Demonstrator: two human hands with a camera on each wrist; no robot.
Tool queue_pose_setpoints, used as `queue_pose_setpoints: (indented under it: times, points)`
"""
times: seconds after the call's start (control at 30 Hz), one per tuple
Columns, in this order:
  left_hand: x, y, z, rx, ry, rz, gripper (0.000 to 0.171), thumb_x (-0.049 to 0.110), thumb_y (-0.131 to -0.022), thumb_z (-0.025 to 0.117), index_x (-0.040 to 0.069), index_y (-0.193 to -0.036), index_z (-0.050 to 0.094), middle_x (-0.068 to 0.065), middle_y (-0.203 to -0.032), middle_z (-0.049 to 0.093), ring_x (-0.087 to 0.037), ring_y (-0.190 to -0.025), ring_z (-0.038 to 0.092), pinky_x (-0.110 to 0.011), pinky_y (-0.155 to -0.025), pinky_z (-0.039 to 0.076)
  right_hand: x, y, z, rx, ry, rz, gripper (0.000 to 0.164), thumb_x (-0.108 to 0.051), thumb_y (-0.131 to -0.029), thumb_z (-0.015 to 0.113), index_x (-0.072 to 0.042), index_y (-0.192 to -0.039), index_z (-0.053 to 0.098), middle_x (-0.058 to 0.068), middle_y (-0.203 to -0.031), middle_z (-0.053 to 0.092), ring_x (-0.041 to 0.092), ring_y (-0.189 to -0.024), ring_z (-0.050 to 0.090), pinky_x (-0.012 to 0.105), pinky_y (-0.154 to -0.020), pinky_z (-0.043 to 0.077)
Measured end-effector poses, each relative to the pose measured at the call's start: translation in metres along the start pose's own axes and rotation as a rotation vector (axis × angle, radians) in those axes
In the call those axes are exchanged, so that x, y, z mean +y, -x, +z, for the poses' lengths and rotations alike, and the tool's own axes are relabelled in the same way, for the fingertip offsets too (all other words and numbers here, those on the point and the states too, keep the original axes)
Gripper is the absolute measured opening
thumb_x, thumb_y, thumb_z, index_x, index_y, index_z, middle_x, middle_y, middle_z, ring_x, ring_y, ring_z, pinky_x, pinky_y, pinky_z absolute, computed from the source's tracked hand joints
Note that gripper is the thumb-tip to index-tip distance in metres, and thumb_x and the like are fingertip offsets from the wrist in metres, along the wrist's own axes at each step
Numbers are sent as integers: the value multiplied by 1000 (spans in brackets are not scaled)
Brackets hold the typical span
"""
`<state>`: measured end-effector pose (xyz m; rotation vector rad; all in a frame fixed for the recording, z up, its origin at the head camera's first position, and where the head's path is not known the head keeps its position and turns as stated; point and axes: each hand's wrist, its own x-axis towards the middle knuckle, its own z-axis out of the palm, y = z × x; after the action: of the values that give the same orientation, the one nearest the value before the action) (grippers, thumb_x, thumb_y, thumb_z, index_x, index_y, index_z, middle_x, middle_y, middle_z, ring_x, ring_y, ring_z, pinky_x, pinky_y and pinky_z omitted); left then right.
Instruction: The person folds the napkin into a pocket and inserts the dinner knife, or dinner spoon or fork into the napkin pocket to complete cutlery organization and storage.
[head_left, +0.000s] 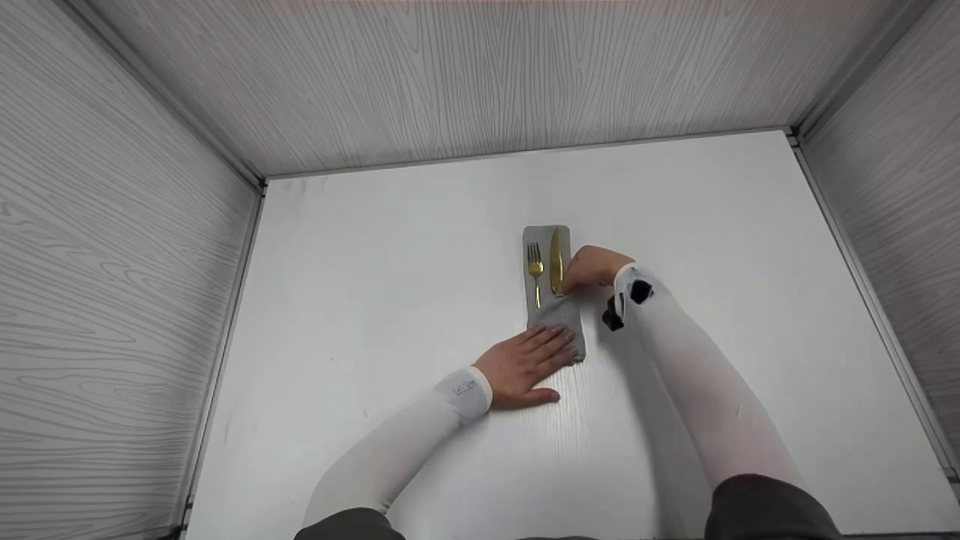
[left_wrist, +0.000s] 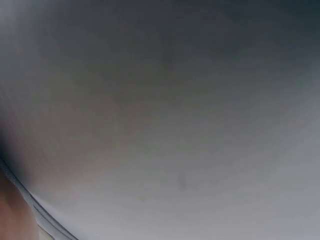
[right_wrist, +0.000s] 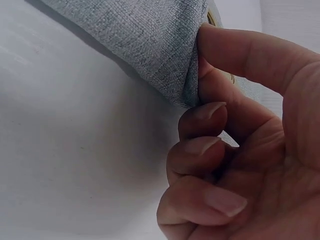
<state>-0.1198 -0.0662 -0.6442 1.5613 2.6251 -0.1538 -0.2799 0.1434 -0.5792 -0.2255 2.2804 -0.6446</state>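
Note:
A narrow grey woven cloth (head_left: 557, 310) lies lengthwise on the white table. On its upper part are a gold fork (head_left: 535, 267) and a gold knife (head_left: 556, 262), side by side with tines and blade pointing away from me. The lower ends of both run under a cloth layer. My left hand (head_left: 523, 369) rests flat on the near end of the cloth, fingers straight. At the cloth's right edge, beside the knife, my right hand (head_left: 596, 266) pinches a corner of the fabric between thumb and forefinger. The right wrist view shows its other fingers (right_wrist: 200, 150) curled below the corner.
The white table (head_left: 375, 262) is bordered by grey wood-grain panels on the left (head_left: 112, 300), back (head_left: 465, 82) and right (head_left: 892, 187). A small black device (head_left: 613, 313) sits at the right wrist. The left wrist view holds mostly a blurred pale surface (left_wrist: 200, 190).

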Motion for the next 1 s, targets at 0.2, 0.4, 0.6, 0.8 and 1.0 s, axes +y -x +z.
queue_pose_setpoints:
  times: [0.2, 0.4, 0.6, 0.8, 1.0]
  points:
    - [0, -1, 1, -19, 12, -9, 82, 71, -99, 9, 19, -161, -5, -1, -169, -9, -20, -156, -8, -35, -127, -3, 0, 1, -1, -26, 23, 9, 22, -24, -75, 76, -15, -63, 60, -7, -55, 43, 10, -51, 37, 26, -44, 29]
    - [1, -1, -2, -33, 34, -11, 82, 71, -99, 10, 18, -161, -5, -2, -169, -9, -20, -156, -9, -35, -127, -2, -1, 3, -2, -51, 35, 16, 22, -23, -75, 75, -15, -63, 59, -7, -54, 42, 10, -51, 36, 26, -45, 29]
    - [1, 1, -1, -41, 57, -14, 84, 70, -99, 12, 17, -160, -10, -1, -168, -12, -19, -155, -11, -34, -126, -3, -1, 3, -2, -64, 38, 18, 25, -24, -75, 75, -15, -62, 55, -8, -54, 41, 9, -50, 36, 25, -44, 29]
    - [-1, 1, -1, -42, 74, -9, 85, 70, -99, 14, 16, -160, -11, -2, -167, -15, -19, -155, -13, -33, -126, -5, 2, 3, -2, -86, 11, 21, 20, -26, -77, 76, -14, -67, 64, -6, -56, 46, 9, -49, 37, 24, -43, 29]
    - [-2, -2, -5, -54, 87, -13, 85, 70, -100, 16, 15, -160, -8, -3, -168, -11, -20, -155, -11, -33, -126, -4, 2, 4, -4, -94, -4, 9, 20, -25, -77, 77, -12, -67, 65, -6, -56, 47, 9, -49, 37, 24, -43, 29]
